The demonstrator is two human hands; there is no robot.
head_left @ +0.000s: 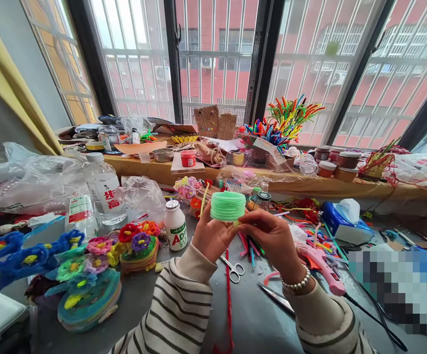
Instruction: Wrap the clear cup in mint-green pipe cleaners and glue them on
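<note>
A light green round pot of coiled pipe cleaner (pixel 228 206) is held up over the middle of the table. My left hand (pixel 210 237) supports it from below, thumb at its left side and fingers under the base. At its lower right edge, my right hand (pixel 270 237) pinches with thumb and fingertips; a small yellowish-green bit shows there. Below the hands lie scissors (pixel 234 269) with pale handles and a red pipe cleaner (pixel 229 305). A second metal blade (pixel 275 296) lies by my right wrist. The underside of the pot is hidden.
Pipe-cleaner flowers in a coiled base (pixel 88 300) and a white drink bottle (pixel 175 225) stand left. On the right are a pink glue gun (pixel 322 268) with a black cord and a blue tissue box (pixel 346 223). Jars and pipe-cleaner bundles (pixel 294 115) crowd the windowsill.
</note>
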